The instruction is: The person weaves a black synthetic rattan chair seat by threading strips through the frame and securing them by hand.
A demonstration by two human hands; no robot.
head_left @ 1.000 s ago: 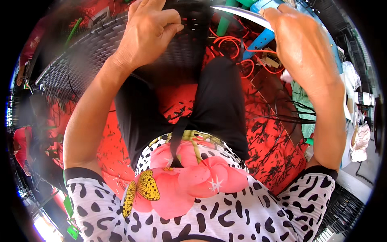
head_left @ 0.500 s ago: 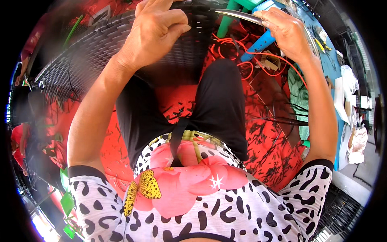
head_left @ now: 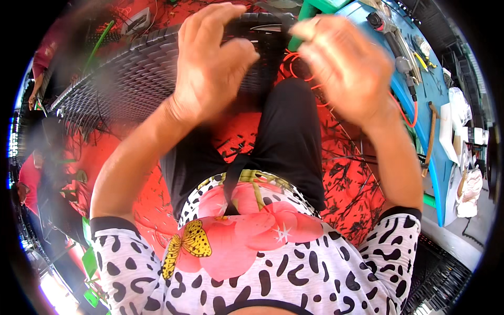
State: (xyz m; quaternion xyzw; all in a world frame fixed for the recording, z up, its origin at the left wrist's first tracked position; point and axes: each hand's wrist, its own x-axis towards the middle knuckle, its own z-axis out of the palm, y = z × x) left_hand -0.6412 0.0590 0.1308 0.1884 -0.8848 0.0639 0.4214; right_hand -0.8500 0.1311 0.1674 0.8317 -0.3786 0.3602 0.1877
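Observation:
A dark woven wicker piece with a curved edge stands before my knees. Over its right part is my left hand, thumb and fingers apart, with no object visible in its grasp. My right hand is to the right of the wicker, its fingers reaching left and smeared by motion. Whether it holds anything cannot be made out. A dark strip shows between the two hands at the top, and pale glints lie on the dark weave below it.
On the right, a blue table carries a pneumatic tool and other items. An orange hose hangs by its edge. Black strip scraps litter the red floor. Green stool parts stand ahead; another person's arm shows far left.
My right hand has come left and nearer to my left hand; the curved metal blade it held is no longer clearly visible. My left hand's fingers have spread. More of the blue table shows.

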